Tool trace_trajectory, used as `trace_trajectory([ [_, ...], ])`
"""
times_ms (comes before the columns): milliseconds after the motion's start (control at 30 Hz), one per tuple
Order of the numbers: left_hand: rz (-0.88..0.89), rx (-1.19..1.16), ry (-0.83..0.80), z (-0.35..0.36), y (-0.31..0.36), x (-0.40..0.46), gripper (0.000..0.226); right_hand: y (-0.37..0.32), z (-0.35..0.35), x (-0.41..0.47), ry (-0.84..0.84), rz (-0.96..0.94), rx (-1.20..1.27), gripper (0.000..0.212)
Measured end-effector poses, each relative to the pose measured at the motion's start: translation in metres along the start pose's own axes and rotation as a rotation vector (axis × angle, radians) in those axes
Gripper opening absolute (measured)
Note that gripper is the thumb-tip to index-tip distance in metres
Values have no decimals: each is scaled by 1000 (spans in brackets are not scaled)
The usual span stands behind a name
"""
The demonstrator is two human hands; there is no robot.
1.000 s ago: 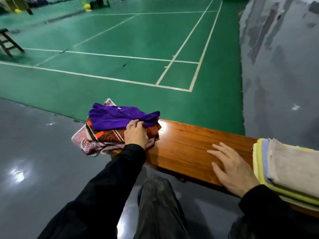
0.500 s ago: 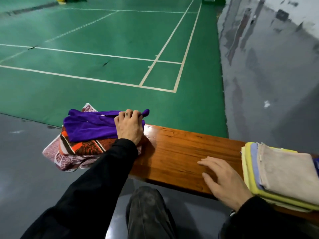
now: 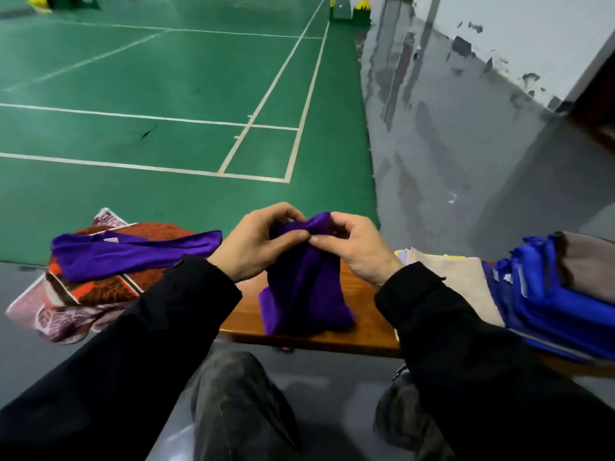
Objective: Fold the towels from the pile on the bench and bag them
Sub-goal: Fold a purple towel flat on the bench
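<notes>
Pinching the top edge of a purple towel (image 3: 306,287) over the worktop (image 3: 362,334), left hand (image 3: 258,242) and right hand (image 3: 354,247) start folding; unfolded pile (image 3: 100,281) remains left, folded stack (image 3: 545,294) right, unbagged.

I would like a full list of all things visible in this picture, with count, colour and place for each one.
purple towel: one, purple, held up over the middle of the bench, lower end on the wood
second purple towel: one, purple, on top of the pile at left
patterned towels: at least two, orange-brown and pink, under it, hanging over the bench end
bench: one, brown wood, across the foreground
folded stack: several towels, beige, blue, grey-brown, on the bench at right
court floor: green with white lines, beyond the bench
left hand: pinches the towel's top
right hand: pinches the towel's top
sleeves: two, black
</notes>
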State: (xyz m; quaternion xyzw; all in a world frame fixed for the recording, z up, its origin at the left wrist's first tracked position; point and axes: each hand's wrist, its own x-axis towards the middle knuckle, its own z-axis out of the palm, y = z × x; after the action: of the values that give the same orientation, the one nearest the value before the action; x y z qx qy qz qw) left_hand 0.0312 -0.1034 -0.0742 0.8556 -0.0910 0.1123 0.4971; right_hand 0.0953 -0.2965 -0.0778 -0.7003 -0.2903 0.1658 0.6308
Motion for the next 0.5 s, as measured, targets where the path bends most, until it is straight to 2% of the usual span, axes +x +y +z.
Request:
trace_trajectory([
  [133,-206,-111,-225,1,-11,-3,19,-18,-37,2,197,-84,-56,22],
  [200,-281,-98,-263,-1,-22,-9,24,-24,-54,2,267,-79,-64,22],
  [367,-266,201,-125,-17,-30,-6,31,-31,-77,9,368,-65,-105,21],
  [433,-238,300,-67,-24,-29,2,20,-38,-84,14,471,-84,-68,21],
  [467,-226,338,-7,-27,-26,5,7,-43,-88,15,512,-100,-36,23],
  [500,-205,373,81,-31,-21,7,6,-48,-90,13,537,-115,-9,23],
])
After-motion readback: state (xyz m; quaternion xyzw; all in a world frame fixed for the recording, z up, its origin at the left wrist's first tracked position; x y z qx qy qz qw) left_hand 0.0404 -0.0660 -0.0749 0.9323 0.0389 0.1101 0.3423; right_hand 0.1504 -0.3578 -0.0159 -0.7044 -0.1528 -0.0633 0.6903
